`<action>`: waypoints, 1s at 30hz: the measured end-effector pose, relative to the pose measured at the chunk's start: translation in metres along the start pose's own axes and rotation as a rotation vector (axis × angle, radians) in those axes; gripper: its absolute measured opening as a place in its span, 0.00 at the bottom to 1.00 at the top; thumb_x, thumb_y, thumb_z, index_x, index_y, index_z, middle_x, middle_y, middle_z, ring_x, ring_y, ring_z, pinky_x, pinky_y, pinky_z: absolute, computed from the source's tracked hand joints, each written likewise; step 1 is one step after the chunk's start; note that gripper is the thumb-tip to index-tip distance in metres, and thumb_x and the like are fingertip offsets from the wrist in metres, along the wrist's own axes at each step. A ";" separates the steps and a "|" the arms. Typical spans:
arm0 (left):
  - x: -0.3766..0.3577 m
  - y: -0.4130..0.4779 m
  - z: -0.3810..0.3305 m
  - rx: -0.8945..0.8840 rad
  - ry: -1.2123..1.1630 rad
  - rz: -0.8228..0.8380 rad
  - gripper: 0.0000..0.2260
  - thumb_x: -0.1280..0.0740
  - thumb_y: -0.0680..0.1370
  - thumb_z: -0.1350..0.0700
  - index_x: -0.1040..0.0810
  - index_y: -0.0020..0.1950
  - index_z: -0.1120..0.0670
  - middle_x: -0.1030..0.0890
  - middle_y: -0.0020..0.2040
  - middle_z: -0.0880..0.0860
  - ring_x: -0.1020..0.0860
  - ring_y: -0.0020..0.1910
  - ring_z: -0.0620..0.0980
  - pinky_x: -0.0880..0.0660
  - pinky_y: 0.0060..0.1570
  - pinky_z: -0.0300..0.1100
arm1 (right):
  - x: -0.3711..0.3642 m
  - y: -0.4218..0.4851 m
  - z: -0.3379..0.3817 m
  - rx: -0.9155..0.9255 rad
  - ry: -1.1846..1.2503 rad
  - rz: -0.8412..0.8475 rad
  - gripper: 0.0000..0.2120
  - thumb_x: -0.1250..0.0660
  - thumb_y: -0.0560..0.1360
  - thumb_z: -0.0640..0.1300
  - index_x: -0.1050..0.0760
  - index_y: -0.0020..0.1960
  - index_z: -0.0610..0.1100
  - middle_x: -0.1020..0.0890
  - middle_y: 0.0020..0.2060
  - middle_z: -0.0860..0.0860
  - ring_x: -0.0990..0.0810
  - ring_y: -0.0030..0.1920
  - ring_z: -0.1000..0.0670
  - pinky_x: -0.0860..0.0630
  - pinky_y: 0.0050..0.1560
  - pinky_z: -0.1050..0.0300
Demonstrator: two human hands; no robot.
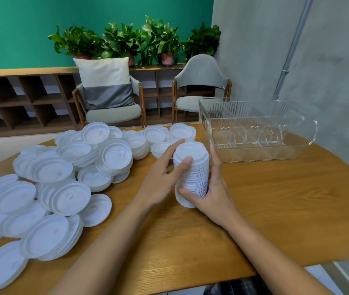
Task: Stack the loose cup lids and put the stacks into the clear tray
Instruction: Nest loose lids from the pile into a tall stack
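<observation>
Across the left half of the round wooden table (275,209), from 7 o'clock round to 11 o'clock, we see the loose cup lids (62,177) heaped in an overlapping white pile. Some lie flat, some are tipped on their neighbours, and a few are nested in short piles at the far edge. Beyond them at 11 o'clock stands an armchair (114,111) carrying a white and grey cushion (105,81), with potted plants (126,41) lined along the shelf behind. Our left hand (157,184) comes in from 7 o'clock with its fingers stretched nearly straight. Its thumb tip presses the side of the stack of lids (191,173) and its index finger lies by the top rim, so it touches rather than grips. The stack is tall, near the table's middle and a little tilted; we cannot tell whether its base rests on the wood. Our right hand (216,196) holds it from the 3 o'clock side, thumb curled across the lower part in front, fingers wrapped up behind. At 1 o'clock the clear tray (233,111) sits on the table, with ribbed walls and dividers inside, apart from the stack and both hands
</observation>
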State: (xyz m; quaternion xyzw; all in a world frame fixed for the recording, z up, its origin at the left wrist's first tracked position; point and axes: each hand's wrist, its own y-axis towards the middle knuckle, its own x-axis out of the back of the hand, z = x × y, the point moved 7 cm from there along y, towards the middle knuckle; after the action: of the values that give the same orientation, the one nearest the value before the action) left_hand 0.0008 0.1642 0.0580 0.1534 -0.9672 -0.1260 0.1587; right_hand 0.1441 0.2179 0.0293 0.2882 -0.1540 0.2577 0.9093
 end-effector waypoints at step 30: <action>-0.075 0.033 0.051 -0.422 0.617 0.167 0.17 0.39 0.81 0.45 0.30 0.35 0.51 0.28 0.30 0.45 0.29 0.33 0.45 0.33 0.32 0.46 | 0.153 -0.041 -0.065 -0.278 -0.256 -0.417 0.54 0.16 0.67 0.53 0.49 0.80 0.63 0.28 0.72 0.62 0.25 0.69 0.56 0.22 0.65 0.45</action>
State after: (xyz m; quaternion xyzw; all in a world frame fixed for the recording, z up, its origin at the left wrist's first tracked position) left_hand 0.0427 0.2296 0.0006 0.0688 -0.8360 -0.2567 0.4800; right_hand 0.3009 0.2863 0.0249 0.2164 -0.2389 0.0030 0.9466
